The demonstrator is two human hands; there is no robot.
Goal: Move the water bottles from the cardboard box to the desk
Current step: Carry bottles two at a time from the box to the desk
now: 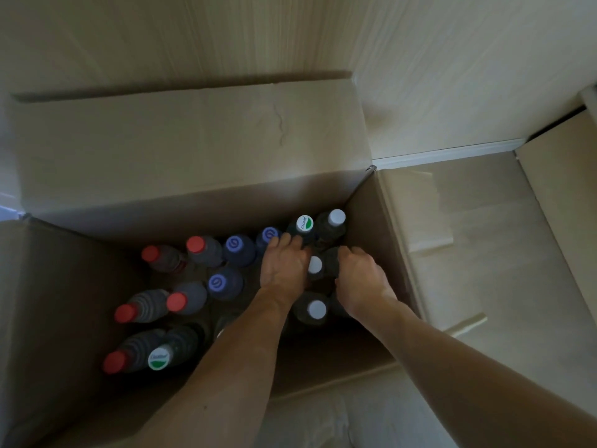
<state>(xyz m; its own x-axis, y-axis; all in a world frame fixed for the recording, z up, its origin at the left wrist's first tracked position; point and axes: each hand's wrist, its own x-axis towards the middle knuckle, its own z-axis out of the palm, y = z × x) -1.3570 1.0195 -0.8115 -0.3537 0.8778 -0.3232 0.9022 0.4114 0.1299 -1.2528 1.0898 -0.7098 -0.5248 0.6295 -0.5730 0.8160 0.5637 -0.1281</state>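
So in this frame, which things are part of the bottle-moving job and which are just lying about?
Job:
- box
- bottles standing in it, e.g. red-capped, blue-capped, white-capped
- left hand and right hand, down among the bottles

Lying about:
- flattened cardboard on the floor
- second box at the right edge

Both bare forearms reaching down, left hand (283, 266) fingers spread, right hand (359, 270) fingers curled

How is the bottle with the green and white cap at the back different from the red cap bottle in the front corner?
The green-and-white-capped bottle has writing on its cap; the red-capped bottle has a plain cap. The first stands beside the left hand; the second stands far from both hands. Both are standing in the cardboard box.
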